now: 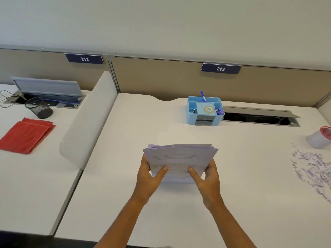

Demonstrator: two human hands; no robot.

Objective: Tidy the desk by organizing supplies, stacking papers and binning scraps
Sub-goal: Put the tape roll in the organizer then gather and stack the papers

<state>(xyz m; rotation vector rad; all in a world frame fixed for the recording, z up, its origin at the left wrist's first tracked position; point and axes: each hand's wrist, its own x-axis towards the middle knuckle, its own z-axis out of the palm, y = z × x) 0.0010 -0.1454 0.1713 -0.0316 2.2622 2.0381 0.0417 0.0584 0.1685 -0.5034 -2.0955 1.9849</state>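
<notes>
Both hands hold the papers [180, 159] above the middle of the desk [125, 140], the left hand [149, 178] gripping the left edge and the right hand [207, 179] the right, thumbs pressed on the top sheet, fingers curled beneath. The sheets fan unevenly at the far edge. Scraps [311, 167] lie at the right by a bin [319, 137]; an organizer [205, 110] stands behind.

**Legible text: two partition number plates**

Dark blue plate [84, 59] on partition above left desk: white numerals "212". Matching plate [220, 68] on partition above right desk: "213". Paper stack [180, 160], held in both hands, carries printed lines; too blurred to read.
</notes>
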